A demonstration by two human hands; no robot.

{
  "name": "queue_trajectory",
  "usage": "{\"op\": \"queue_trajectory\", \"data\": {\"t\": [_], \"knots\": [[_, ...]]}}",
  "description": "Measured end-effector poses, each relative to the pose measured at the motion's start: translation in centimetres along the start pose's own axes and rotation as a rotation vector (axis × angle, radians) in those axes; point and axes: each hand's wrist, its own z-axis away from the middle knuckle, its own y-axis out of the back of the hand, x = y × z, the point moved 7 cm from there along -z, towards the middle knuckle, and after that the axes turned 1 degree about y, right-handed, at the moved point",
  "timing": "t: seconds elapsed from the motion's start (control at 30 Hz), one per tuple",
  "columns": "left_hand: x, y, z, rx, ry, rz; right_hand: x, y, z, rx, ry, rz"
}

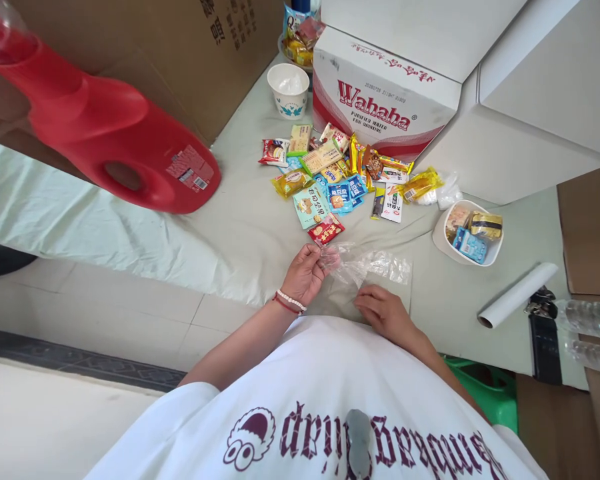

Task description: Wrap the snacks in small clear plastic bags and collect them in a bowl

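My left hand pinches one end of a clear plastic bag just above the table's front edge; a bead bracelet is on its wrist. My right hand rests with curled fingers on the bag's lower edge. The bag looks crumpled and see-through, and I cannot tell whether anything is in it. Just beyond the hands lies a spread of small snack packets, the nearest being a red packet and a pale green one.
A white bowl with several packets sits at right. A Wahaha water carton and paper cup stand at the back. A red detergent jug lies at left. A white roll, keys and water bottles are at far right.
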Motion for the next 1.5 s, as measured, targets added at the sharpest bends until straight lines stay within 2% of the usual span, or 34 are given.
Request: {"op": "queue_trajectory", "data": {"t": [0.13,0.17,0.23,0.37,0.47,0.6,0.67,0.73,0.8,0.87,0.93,1.0,1.1,1.13,1.17,1.27,1.3,1.37,1.43,1.5], "knots": [[-0.1,-0.5,0.2,-0.019,-0.058,-0.028,4.3,1.1,0.4,0.255,-0.504,-0.523],[-0.2,-0.6,0.3,-0.023,-0.079,-0.040,4.8,0.7,0.1,0.264,-0.582,-0.646],[-0.4,-0.8,0.5,-0.023,-0.109,-0.064,4.8,-0.2,-1.4,0.219,-0.630,-0.786],[-1.1,-0.9,1.0,-0.023,-0.100,-0.061,3.5,-1.1,-5.4,0.221,-0.526,-0.778],[-0.2,-0.8,1.3,0.008,-0.196,-0.211,2.2,-0.4,-7.4,0.297,-0.409,-0.686],[1.6,-0.9,1.5,0.103,-0.391,-0.642,0.3,1.8,-7.4,0.360,-0.241,-0.362],[1.4,-0.6,1.0,0.146,-0.352,-0.654,0.1,2.7,-6.5,0.399,-0.200,-0.240],[0.1,0.2,0.3,0.180,-0.208,-0.515,1.1,2.6,-5.2,0.417,-0.239,-0.249],[-1.3,0.9,-0.2,0.198,-0.081,-0.400,3.2,1.7,-3.5,0.406,-0.372,-0.379],[-2.4,1.1,-0.3,0.190,-0.024,-0.374,5.2,0.3,-1.7,0.358,-0.525,-0.507],[-3.0,1.1,-0.3,0.178,-0.007,-0.381,6.3,-0.6,0.0,0.290,-0.618,-0.530],[-3.2,1.0,-0.2,0.177,-0.003,-0.386,6.3,-0.1,1.1,0.303,-0.627,-0.442],[-3.4,0.7,0.0,0.188,0.023,-0.358,4.5,2.8,1.7,0.494,-0.530,-0.247],[-3.5,0.6,0.1,0.181,0.047,-0.340,3.7,3.4,1.4,0.513,-0.491,-0.228],[-3.7,0.5,0.3,0.163,0.075,-0.322,3.1,3.5,0.8,0.473,-0.462,-0.250],[-4.3,-0.1,0.9,0.102,0.128,-0.299,2.1,1.1,-2.0,0.167,-0.432,-0.432],[-4.4,-0.1,1.1,0.087,0.133,-0.295,2.0,0.3,-3.0,0.110,-0.423,-0.466],[-4.5,-0.2,1.6,0.067,0.120,-0.304,2.2,-0.2,-4.9,0.139,-0.383,-0.457],[-4.4,-0.2,1.9,0.039,0.076,-0.345,2.6,0.3,-6.8,0.239,-0.330,-0.371],[-4.0,-0.1,1.9,0.019,0.024,-0.399,2.8,1.0,-8.3,0.283,-0.277,-0.252]]}}
